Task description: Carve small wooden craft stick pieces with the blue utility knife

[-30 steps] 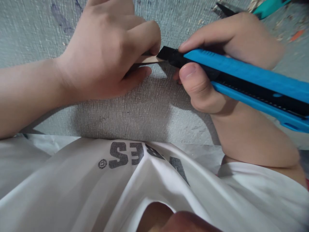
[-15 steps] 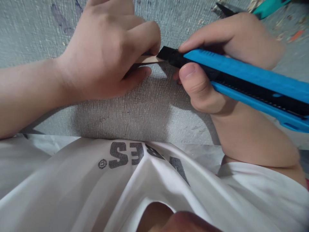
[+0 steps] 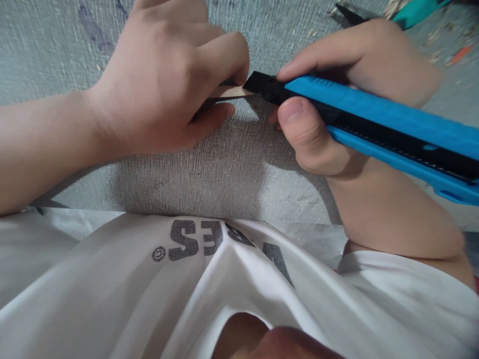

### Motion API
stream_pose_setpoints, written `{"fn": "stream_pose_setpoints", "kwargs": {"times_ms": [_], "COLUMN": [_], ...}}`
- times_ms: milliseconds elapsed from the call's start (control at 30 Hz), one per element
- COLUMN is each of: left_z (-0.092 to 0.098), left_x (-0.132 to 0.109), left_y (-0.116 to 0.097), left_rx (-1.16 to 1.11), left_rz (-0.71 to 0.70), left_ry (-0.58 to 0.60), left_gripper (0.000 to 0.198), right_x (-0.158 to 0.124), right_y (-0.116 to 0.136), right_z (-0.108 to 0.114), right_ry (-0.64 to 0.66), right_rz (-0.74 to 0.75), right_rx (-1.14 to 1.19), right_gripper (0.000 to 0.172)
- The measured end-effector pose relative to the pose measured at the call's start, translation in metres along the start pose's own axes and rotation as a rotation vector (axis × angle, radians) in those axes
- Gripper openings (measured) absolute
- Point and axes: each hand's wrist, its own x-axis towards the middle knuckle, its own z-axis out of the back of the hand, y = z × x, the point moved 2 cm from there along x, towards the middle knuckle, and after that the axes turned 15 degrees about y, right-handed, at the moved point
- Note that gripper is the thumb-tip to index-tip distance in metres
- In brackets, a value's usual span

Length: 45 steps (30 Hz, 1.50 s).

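Observation:
My left hand (image 3: 168, 75), at the upper left, is closed on a thin pale wooden stick (image 3: 228, 91), whose exposed end points right between thumb and forefinger. My right hand (image 3: 318, 119) grips a blue and black utility knife (image 3: 389, 124), with the thumb on its near side and the forefinger along its far side near the head. The knife's dark blade (image 3: 256, 82) touches the stick's end, just beside my left forefinger. Most of the stick is hidden in my left hand.
A grey textured tabletop (image 3: 194, 174) lies beneath the hands. Beyond my right hand is a tool with a teal handle (image 3: 417, 12) and a dark pointed tip. Pale shavings and an orange scrap (image 3: 461, 54) lie at the upper right. My white shirt (image 3: 112, 279) borders the near edge.

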Motion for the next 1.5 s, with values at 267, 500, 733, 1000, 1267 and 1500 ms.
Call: {"fn": "stream_pose_setpoints", "kwargs": {"times_ms": [267, 500, 733, 1000, 1267, 1500], "left_z": [0.004, -0.003, -0.005, -0.002, 0.003, -0.003], "left_x": [0.001, -0.004, -0.004, -0.001, 0.0, -0.002], "left_y": [-0.004, 0.005, 0.006, 0.002, -0.003, 0.001], "left_rx": [-0.003, -0.01, -0.009, -0.02, 0.006, 0.008], "left_rz": [0.024, -0.037, -0.05, -0.03, 0.075, 0.013], "left_ry": [0.028, -0.035, -0.038, -0.022, 0.074, 0.006], "left_gripper": [0.046, 0.042, 0.044, 0.05, 0.051, 0.052], "right_x": [0.0, 0.0, 0.0, 0.003, 0.002, 0.002], "right_y": [0.0, 0.001, 0.001, 0.005, 0.003, 0.001], "right_z": [0.001, 0.002, 0.001, 0.002, 0.0, -0.001], "right_ry": [0.009, 0.01, 0.01, -0.003, -0.01, -0.013], "right_rz": [-0.017, -0.03, -0.03, -0.035, -0.018, -0.006], "right_rx": [0.015, 0.038, 0.004, -0.031, -0.02, -0.013], "right_gripper": [0.038, 0.039, 0.037, 0.04, 0.04, 0.04]}}
